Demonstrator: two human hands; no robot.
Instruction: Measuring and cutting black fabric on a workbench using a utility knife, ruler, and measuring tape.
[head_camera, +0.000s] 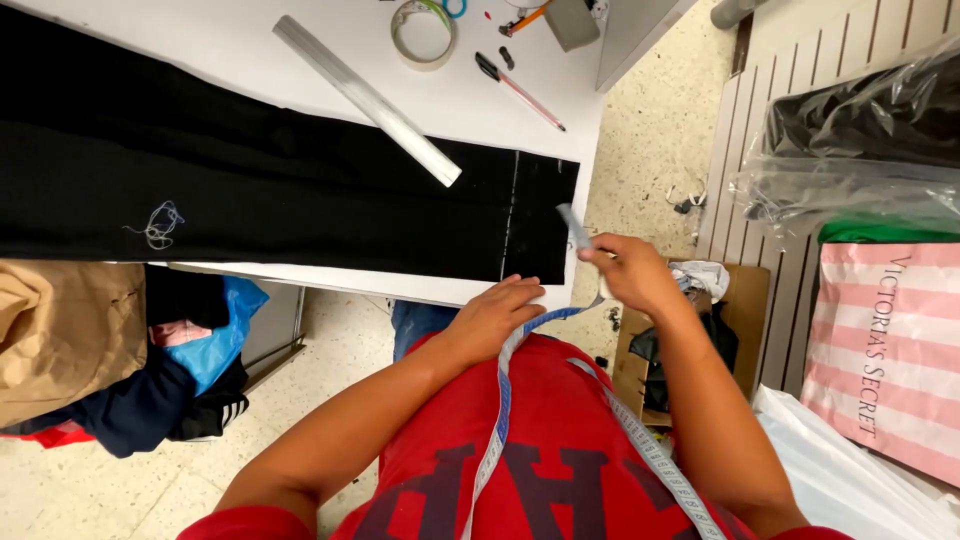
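Head view showed black cloth (260, 190) laid along the near edge of the white table (230, 45), its long axis running left to right, its right end at the near right corner. A chalk line (508, 215) crossed that end. A metal ruler (365, 97) lay slantwise, its lower tip on the cloth.

The left hand (495, 318) rested flat and open at the near edge, just below the cloth's right end, fingers on the measuring tape (500, 400) hung round the neck. The right hand (628, 272) was closed, pinching the tape's free end just off the near right corner. Both hands stood close to the chalked end; the cloth ran away leftward.

Under the table, left: a brown bag (60, 330) and a blue bag (225, 335). Far right: a clear plastic pack (850, 150) of dark goods above a pink-and-white striped bag (885, 345).
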